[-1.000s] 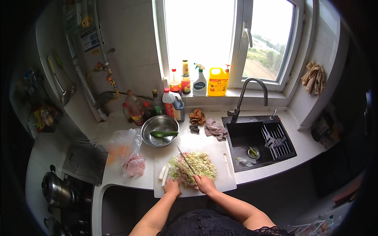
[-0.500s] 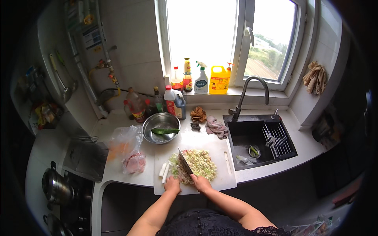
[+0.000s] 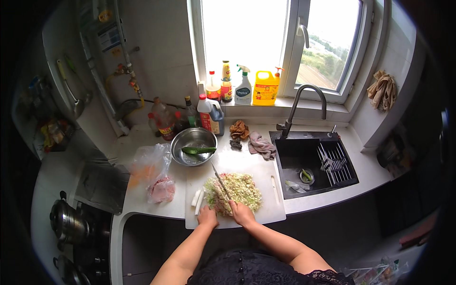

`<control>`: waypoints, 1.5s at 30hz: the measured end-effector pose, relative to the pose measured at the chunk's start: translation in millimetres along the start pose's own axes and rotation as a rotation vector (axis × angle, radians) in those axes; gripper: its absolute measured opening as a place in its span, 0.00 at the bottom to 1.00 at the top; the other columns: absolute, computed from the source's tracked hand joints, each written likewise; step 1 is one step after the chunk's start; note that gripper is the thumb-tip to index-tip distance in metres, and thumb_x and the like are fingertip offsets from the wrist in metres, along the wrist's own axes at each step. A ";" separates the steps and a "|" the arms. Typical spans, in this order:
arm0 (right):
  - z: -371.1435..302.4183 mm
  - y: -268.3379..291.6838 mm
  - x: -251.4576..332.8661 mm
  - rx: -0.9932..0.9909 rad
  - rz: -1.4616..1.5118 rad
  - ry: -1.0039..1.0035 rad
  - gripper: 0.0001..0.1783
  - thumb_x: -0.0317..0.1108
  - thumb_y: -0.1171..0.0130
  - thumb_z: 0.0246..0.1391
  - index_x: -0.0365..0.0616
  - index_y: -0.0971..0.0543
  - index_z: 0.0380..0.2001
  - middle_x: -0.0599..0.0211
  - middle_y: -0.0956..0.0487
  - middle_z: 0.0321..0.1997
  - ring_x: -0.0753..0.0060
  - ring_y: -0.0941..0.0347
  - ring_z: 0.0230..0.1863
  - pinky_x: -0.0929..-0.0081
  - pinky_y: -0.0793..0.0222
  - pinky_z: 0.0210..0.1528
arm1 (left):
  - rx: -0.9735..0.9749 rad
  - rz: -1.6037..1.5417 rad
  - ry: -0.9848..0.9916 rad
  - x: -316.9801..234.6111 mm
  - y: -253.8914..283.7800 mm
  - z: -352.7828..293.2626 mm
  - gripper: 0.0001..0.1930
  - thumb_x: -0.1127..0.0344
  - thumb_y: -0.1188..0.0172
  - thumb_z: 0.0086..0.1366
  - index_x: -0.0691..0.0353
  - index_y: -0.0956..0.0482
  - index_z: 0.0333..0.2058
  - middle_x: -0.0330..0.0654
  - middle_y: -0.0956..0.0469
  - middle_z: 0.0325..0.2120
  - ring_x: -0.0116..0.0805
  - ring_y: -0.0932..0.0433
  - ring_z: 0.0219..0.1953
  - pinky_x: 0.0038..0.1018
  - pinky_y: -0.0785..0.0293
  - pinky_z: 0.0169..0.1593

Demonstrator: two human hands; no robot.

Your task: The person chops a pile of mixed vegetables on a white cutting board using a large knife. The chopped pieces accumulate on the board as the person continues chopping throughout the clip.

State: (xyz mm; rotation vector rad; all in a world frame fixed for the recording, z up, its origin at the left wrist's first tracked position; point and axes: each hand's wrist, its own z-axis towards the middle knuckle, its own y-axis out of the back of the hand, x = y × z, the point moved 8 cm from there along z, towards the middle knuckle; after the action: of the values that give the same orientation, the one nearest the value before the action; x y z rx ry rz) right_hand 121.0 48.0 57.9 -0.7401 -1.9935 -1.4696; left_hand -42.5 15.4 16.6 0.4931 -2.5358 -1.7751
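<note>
My right hand [image 3: 242, 213] is closed round the handle of a kitchen knife [image 3: 221, 182], whose blade points away from me. Under and beside the blade spreads a heap of finely chopped pale green and white vegetable [image 3: 243, 191], with some pinkish bits at its left. The heap lies on a white cutting board [image 3: 268, 211]. At the board's near left part rests my left hand [image 3: 207, 217], palm down with fingers slightly bent, holding nothing I can see. Just beyond it lie white stalk pieces [image 3: 198, 199], perhaps scallion.
Behind the board stands a steel bowl [image 3: 178, 154] with a green cucumber-like vegetable [image 3: 198, 150]. Left lies bagged pink meat [image 3: 161, 190]. A dark sink [image 3: 297, 159] with a tap [image 3: 324, 102] is at right. Cloths [image 3: 261, 146], bottles [image 3: 211, 114] and a stove pot [image 3: 69, 223] surround the counter.
The knife now stands more edge-on, its tip a little farther from me and slightly left. Both hands keep about the same places on the board. The whole view has shifted slightly.
</note>
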 end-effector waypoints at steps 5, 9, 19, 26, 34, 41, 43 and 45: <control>12.8 -6.0 -34.0 0.123 -0.024 -0.101 0.37 0.61 0.65 0.60 0.34 0.23 0.32 0.37 0.23 0.34 0.36 0.28 0.42 0.50 0.35 0.45 | 0.019 0.000 -0.031 -3.8 0.5 3.5 0.22 0.54 0.25 0.40 0.50 0.20 0.36 0.41 0.33 0.46 0.43 0.35 0.53 0.37 0.30 0.51; -5.2 30.8 6.7 0.091 -0.026 -0.039 0.36 0.61 0.65 0.60 0.34 0.24 0.36 0.37 0.24 0.37 0.36 0.28 0.43 0.52 0.35 0.46 | 0.018 0.011 -0.020 1.6 -2.8 4.6 0.22 0.53 0.25 0.40 0.49 0.20 0.35 0.41 0.33 0.45 0.43 0.36 0.53 0.37 0.30 0.52; 5.7 37.4 -12.1 -0.052 -0.022 -0.069 0.36 0.61 0.63 0.59 0.34 0.22 0.31 0.35 0.24 0.34 0.37 0.27 0.41 0.52 0.34 0.44 | 0.030 0.042 0.004 0.4 1.2 6.5 0.21 0.52 0.25 0.39 0.48 0.20 0.34 0.41 0.33 0.46 0.42 0.35 0.53 0.37 0.30 0.52; 30.3 27.2 -43.9 0.099 -0.008 -0.160 0.37 0.62 0.64 0.59 0.35 0.23 0.38 0.37 0.24 0.41 0.37 0.29 0.47 0.50 0.35 0.48 | 0.112 0.018 -0.031 -4.6 6.2 2.2 0.28 0.56 0.25 0.41 0.49 0.22 0.44 0.43 0.34 0.49 0.45 0.36 0.55 0.39 0.30 0.52; 30.4 31.6 -51.2 0.041 -0.039 -0.156 0.37 0.62 0.64 0.59 0.34 0.23 0.33 0.37 0.24 0.38 0.37 0.29 0.45 0.50 0.35 0.47 | 0.098 0.006 -0.043 -3.3 0.3 3.3 0.28 0.56 0.25 0.41 0.48 0.21 0.44 0.43 0.33 0.48 0.45 0.36 0.55 0.39 0.30 0.52; 24.5 46.1 -52.8 -0.039 -0.024 -0.161 0.39 0.63 0.65 0.59 0.33 0.23 0.36 0.36 0.24 0.40 0.37 0.29 0.46 0.51 0.35 0.48 | 0.019 0.000 -0.018 -1.0 -0.4 5.1 0.21 0.53 0.25 0.39 0.49 0.20 0.33 0.41 0.33 0.45 0.43 0.35 0.53 0.37 0.30 0.51; 28.4 40.9 -62.5 -0.025 -0.047 -0.161 0.39 0.63 0.65 0.59 0.34 0.23 0.36 0.37 0.24 0.39 0.37 0.28 0.46 0.51 0.35 0.47 | 0.029 0.011 -0.027 -1.4 -2.4 8.0 0.21 0.53 0.25 0.39 0.49 0.21 0.33 0.41 0.33 0.44 0.42 0.35 0.53 0.37 0.30 0.50; 33.1 41.5 -63.1 0.003 -0.042 -0.177 0.39 0.63 0.65 0.59 0.34 0.23 0.37 0.37 0.24 0.40 0.37 0.29 0.46 0.51 0.35 0.48 | 0.021 0.000 -0.030 -1.5 -1.8 8.4 0.21 0.53 0.25 0.39 0.49 0.21 0.32 0.40 0.33 0.44 0.42 0.36 0.53 0.37 0.30 0.50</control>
State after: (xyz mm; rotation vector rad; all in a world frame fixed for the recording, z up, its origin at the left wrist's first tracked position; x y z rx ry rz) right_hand 191.0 83.4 32.2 -0.8586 -2.1538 -1.4694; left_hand -42.2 23.0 12.2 0.4705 -2.5766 -1.7716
